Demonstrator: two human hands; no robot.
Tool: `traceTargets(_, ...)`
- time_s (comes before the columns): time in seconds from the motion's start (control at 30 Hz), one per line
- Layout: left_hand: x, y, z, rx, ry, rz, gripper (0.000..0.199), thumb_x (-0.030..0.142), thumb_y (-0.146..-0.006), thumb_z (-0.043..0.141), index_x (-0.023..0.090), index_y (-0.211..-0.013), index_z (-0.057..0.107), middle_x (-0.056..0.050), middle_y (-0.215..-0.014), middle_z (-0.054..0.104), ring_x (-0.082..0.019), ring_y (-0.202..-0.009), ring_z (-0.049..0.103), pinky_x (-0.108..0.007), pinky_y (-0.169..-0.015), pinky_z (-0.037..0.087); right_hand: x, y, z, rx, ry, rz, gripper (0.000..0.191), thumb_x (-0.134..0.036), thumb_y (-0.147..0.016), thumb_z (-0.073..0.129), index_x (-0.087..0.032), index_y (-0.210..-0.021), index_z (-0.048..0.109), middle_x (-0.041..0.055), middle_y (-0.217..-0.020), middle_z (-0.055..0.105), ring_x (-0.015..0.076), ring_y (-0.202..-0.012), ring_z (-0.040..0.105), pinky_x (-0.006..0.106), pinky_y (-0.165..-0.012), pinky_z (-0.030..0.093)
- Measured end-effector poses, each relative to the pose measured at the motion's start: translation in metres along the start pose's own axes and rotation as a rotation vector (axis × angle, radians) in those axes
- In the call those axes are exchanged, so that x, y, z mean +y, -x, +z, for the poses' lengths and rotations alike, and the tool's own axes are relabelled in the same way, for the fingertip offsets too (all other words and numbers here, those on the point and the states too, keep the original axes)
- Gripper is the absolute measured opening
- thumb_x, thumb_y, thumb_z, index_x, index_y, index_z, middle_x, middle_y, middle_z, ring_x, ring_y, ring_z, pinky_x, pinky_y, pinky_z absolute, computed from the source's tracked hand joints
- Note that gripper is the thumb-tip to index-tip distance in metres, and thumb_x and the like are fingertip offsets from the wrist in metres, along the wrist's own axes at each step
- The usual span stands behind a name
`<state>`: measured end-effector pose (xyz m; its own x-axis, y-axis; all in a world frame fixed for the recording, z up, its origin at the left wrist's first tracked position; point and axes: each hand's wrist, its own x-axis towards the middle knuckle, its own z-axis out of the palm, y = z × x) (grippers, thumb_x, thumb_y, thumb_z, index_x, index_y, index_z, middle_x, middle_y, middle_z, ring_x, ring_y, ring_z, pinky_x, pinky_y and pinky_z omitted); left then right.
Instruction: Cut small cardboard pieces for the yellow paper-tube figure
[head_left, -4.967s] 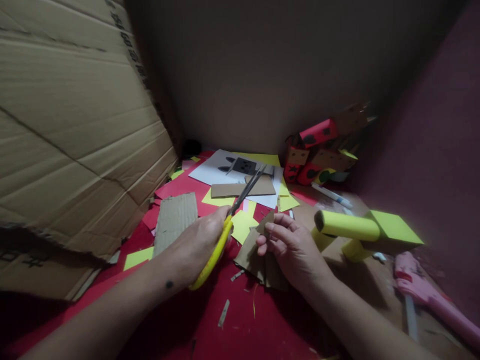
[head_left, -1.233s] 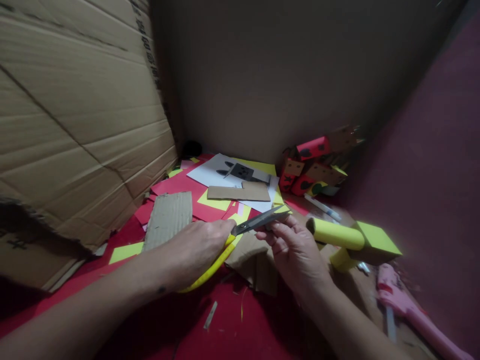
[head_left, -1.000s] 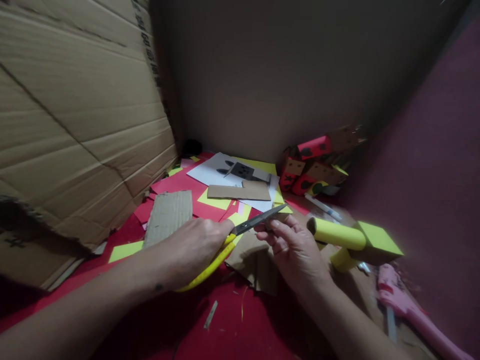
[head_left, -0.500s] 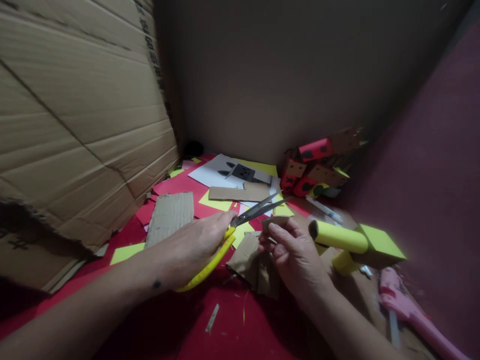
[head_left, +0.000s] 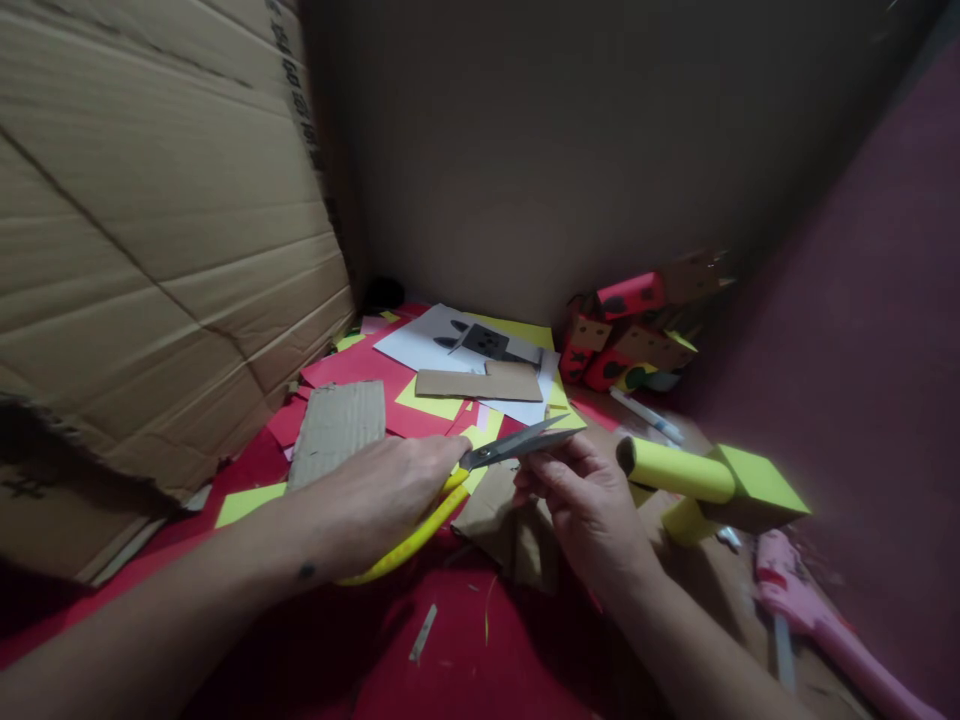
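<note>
My left hand point(head_left: 409, 480) is closed around the yellow handles of a pair of scissors point(head_left: 487, 455). The blades point right, slightly parted, and reach across the fingertips of my right hand point(head_left: 581, 490). Those fingers pinch a small cardboard piece, now mostly hidden behind the blades. Below them a folded scrap of brown cardboard point(head_left: 491, 515) lies on the red surface. To the left of the scissors rests a flat grey-brown cardboard piece point(head_left: 341, 425), and an L-shaped cardboard cutout point(head_left: 480, 385) lies beyond the blades.
A large cardboard box point(head_left: 172, 220) stands at the left. Right of my right hand are a yellow paper-covered tube and block point(head_left: 757, 485) and a pink glue gun point(head_left: 795, 585). Decorated red shapes point(head_left: 630, 300) are stacked at the back. White paper point(head_left: 412, 345) bears a dark drawing.
The scissors have swung down and their blades have closed partway, coming over the cardboard piece at my right fingertips. My right hand has barely moved.
</note>
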<state>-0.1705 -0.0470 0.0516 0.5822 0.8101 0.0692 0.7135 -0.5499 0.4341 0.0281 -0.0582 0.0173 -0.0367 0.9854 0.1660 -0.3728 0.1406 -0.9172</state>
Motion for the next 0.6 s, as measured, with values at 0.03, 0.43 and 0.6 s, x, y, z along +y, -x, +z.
traceTargets(0.03, 0.001, 0.000, -0.002, -0.016, -0.019, 0.001, 0.025, 0.027, -0.087, 0.035, 0.021, -0.095, 0.058, -0.004, -0.078, 0.061, -0.018, -0.066, 0.054, -0.026, -0.060, 0.039, 0.000, 0.000, 0.000, 0.003, 0.002, 0.005, 0.010, -0.020, -0.072, 0.071, -0.019, -0.082, 0.068, -0.0010, -0.073, 0.062, 0.0101, -0.058, 0.057, 0.023, -0.053, 0.049)
traceTargets(0.43, 0.004, 0.000, -0.011, -0.101, -0.123, -0.013, 0.024, 0.020, -0.087, 0.034, 0.020, -0.091, 0.058, -0.003, -0.071, 0.059, -0.017, -0.060, 0.053, -0.024, -0.052, 0.031, 0.000, -0.001, -0.001, 0.005, 0.030, 0.045, 0.010, -0.017, -0.069, 0.070, -0.018, -0.079, 0.071, -0.0010, -0.069, 0.062, 0.0096, -0.056, 0.056, 0.022, -0.051, 0.048)
traceTargets(0.6, 0.008, 0.001, -0.015, -0.134, -0.185, -0.023, 0.021, 0.024, -0.087, 0.037, 0.020, -0.088, 0.057, -0.003, -0.068, 0.058, -0.018, -0.057, 0.050, -0.026, -0.048, 0.024, 0.001, -0.001, -0.002, 0.006, 0.035, 0.052, 0.011, -0.018, -0.069, 0.071, -0.018, -0.080, 0.071, -0.0014, -0.067, 0.062, 0.0093, -0.055, 0.055, 0.021, -0.050, 0.048)
